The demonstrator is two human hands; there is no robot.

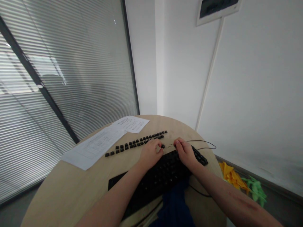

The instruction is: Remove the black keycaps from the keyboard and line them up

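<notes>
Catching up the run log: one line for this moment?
left hand: pinching black keycap | right hand: holding thin-pronged tool | keyboard: on table, partly hidden | loose keycaps: two rows

Printed Sheets [94, 148] Lying on Round Table [54, 192]

The white sheets are spreading along the table's far-left edge. Slatted blinds [94, 69] are hanging left of the table, a dark bar [56, 110] slanting across them. A white wall [255, 78] is rising behind the table, carrying a framed dark panel [218, 8] and a pale conduit [211, 67]. Crumpled yellow material [232, 176] and green material [257, 190] are lying low to the table's right.
</notes>
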